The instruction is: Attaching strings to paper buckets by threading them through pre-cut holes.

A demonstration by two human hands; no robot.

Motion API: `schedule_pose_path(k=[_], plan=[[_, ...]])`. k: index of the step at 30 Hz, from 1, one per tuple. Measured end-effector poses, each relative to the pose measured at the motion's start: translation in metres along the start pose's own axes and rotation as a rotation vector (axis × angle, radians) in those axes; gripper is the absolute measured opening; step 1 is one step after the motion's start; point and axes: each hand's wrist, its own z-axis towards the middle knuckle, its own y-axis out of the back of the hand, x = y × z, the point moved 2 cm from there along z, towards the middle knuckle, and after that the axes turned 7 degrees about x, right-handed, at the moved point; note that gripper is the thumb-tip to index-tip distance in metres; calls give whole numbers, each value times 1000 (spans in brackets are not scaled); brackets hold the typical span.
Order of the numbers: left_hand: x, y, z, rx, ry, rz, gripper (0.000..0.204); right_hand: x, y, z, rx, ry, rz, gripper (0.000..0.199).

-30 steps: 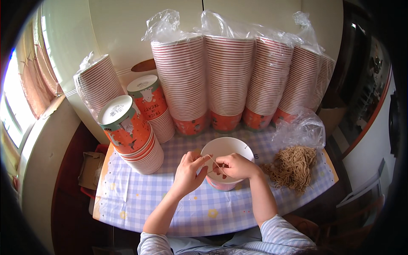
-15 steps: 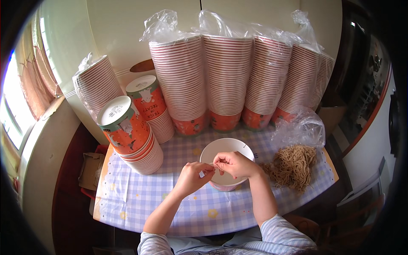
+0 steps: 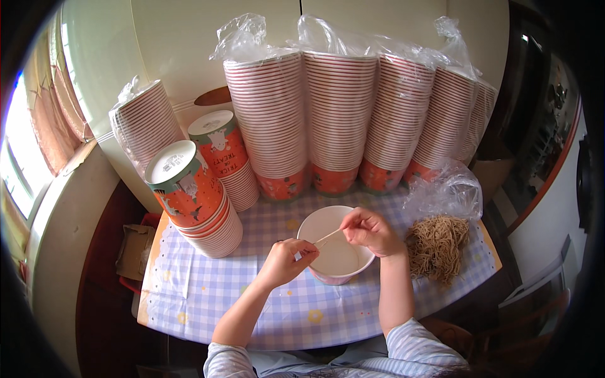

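Note:
A white-lined paper bucket (image 3: 320, 220) stands upright on the table in front of me. Over its opening, a thin tan cord (image 3: 329, 237) is pulled straight between my two hands. My left hand (image 3: 287, 261) pinches one end of the stretch at the bucket's left side. The other end is pinched in the fingertips of my right hand (image 3: 373, 234), raised over the right rim. A fine strand seems to curve down inside the bucket; whether it joins the stretched piece is unclear. Right of the bucket lies a tangled heap of tan cords (image 3: 439, 249).
Tall plastic-wrapped stacks of paper buckets (image 3: 337, 113) line the back of the table. Two inverted orange stacks (image 3: 189, 200) stand at left, with a wrapped stack (image 3: 148, 120) behind. A crumpled clear bag (image 3: 444, 192) touches the cord heap. A blue-checked cloth (image 3: 252, 309) covers the table.
My right hand has moved up and right, away from my left, drawing the cord straight between them. My left hand stays in nearly the same place. The bucket has hardly moved.

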Motion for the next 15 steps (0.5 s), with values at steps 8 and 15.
schedule_pose_path(k=[8,15], plan=[[0,0,1,16,-2,35,12,-4,-8,9,-46,143,-877,19],[0,1,0,-45,-63,-11,11,-17,-15,15,-19,-103,-1024,19]])
